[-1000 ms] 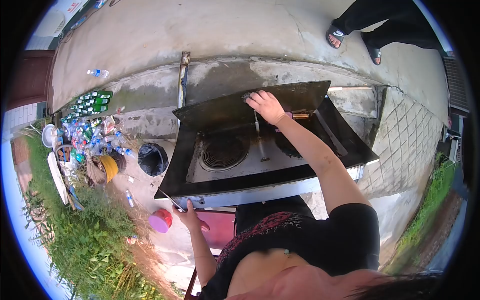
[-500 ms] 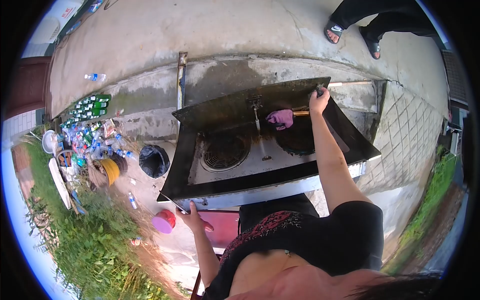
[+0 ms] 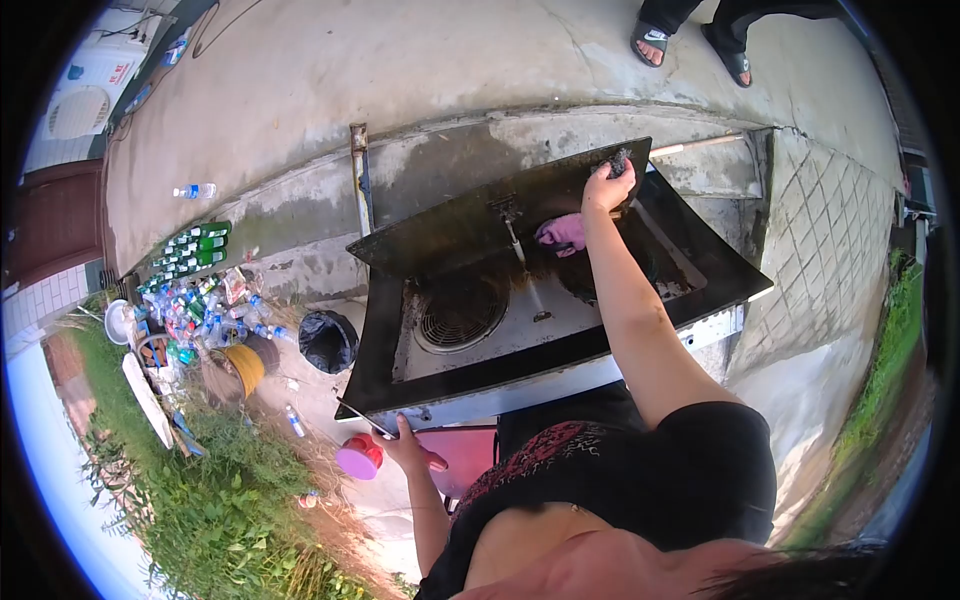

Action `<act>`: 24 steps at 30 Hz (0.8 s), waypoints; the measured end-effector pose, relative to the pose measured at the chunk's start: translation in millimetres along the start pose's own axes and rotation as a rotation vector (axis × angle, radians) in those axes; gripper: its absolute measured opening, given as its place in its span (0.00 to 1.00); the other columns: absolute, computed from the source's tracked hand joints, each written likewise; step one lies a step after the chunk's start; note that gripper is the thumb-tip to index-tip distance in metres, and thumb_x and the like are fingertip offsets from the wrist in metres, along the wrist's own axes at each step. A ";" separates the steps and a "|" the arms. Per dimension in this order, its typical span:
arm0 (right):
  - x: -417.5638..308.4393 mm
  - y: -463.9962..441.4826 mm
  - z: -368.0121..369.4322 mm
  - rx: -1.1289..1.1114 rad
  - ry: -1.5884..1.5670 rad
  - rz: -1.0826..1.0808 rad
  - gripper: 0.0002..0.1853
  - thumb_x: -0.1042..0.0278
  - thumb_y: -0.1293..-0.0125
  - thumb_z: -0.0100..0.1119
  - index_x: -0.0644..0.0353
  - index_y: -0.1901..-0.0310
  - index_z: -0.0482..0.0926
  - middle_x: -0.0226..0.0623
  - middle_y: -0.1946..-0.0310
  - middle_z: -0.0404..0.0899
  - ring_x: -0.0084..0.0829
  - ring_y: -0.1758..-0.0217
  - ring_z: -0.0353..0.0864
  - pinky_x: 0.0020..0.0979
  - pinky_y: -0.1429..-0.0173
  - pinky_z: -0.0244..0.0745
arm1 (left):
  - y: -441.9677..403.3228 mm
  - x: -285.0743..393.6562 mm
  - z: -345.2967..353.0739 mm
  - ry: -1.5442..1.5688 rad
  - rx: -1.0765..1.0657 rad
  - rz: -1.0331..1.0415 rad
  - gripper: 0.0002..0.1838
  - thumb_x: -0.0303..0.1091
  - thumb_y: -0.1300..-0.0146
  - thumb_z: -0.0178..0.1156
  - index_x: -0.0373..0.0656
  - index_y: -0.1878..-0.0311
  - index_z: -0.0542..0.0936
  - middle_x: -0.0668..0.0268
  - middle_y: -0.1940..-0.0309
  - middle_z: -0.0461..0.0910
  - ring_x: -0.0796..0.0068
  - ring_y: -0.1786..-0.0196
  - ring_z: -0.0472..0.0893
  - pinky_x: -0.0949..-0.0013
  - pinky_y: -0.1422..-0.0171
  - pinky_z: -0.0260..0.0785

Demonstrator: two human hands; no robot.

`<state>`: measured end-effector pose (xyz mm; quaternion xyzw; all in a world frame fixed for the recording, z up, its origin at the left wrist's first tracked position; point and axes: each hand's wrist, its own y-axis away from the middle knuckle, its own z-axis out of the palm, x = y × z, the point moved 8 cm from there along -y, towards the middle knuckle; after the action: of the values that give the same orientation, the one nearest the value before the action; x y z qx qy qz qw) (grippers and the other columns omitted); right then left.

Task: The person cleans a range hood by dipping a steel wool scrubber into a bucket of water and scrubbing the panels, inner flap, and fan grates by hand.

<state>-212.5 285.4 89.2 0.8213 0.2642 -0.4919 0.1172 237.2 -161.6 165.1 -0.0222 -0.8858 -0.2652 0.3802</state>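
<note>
A greasy range hood (image 3: 560, 365) lies in front of me, its black hinged panel (image 3: 440, 222) tilted up. My right hand (image 3: 608, 188) is closed around a grey steel wool scrubber (image 3: 620, 162) and touches the panel near its upper right corner. A crumpled purple cloth (image 3: 562, 234) sits in the hood beside my right forearm. At the hood's near left corner, my left hand (image 3: 408, 447) grips a thin metal tool (image 3: 364, 418); its exact kind is unclear. The left fingers rest against the hood's front edge.
A black-lined bin (image 3: 328, 342), a pink-lidded red tub (image 3: 359, 457), and a heap of plastic bottles (image 3: 215, 318) with green bottles (image 3: 200, 245) are on the left. A rusty post (image 3: 361, 180) stands behind the hood. Another person's sandalled feet (image 3: 650, 45) are at the top right.
My right hand has moved left along the raised panel with the steel wool, and the forearm now hides the wooden handle by the cloth. The left hand stays at the hood's corner.
</note>
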 end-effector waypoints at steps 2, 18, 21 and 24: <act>-6.9 43.4 20.1 -0.051 0.060 -0.101 0.20 0.75 0.47 0.55 0.60 0.50 0.68 0.46 0.54 0.68 0.47 0.49 0.65 0.40 0.45 0.58 | -1.4 -3.9 -3.2 -0.103 0.009 -0.023 0.40 0.40 0.43 0.62 0.33 0.36 0.51 0.52 0.48 0.66 0.62 0.50 0.70 0.64 0.45 0.63; 17.1 125.3 38.0 -0.257 0.051 0.009 0.19 0.75 0.49 0.58 0.58 0.54 0.69 0.46 0.54 0.68 0.49 0.47 0.64 0.41 0.45 0.59 | 13.8 21.7 6.0 -0.015 -0.043 -0.044 0.38 0.40 0.43 0.62 0.39 0.37 0.49 0.64 0.71 0.71 0.81 0.84 0.64 0.78 0.85 0.53; 30.3 124.8 41.2 -0.471 -0.005 0.030 0.18 0.75 0.49 0.58 0.58 0.55 0.70 0.47 0.55 0.68 0.48 0.49 0.66 0.41 0.45 0.60 | 13.4 23.7 5.8 -0.009 -0.043 -0.039 0.38 0.39 0.43 0.62 0.39 0.37 0.49 0.66 0.73 0.71 0.82 0.85 0.62 0.78 0.86 0.52; 24.3 16.4 -1.2 -0.004 -0.106 -0.025 0.17 0.76 0.46 0.56 0.61 0.53 0.69 0.47 0.56 0.69 0.48 0.53 0.68 0.41 0.48 0.63 | 15.5 21.9 6.1 -0.001 -0.067 -0.056 0.38 0.39 0.43 0.62 0.39 0.37 0.50 0.65 0.71 0.71 0.82 0.84 0.62 0.78 0.84 0.52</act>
<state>-193.4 280.0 67.6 0.7905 0.2688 -0.5355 0.1265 221.4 -148.9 183.7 -0.0101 -0.8769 -0.3054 0.3711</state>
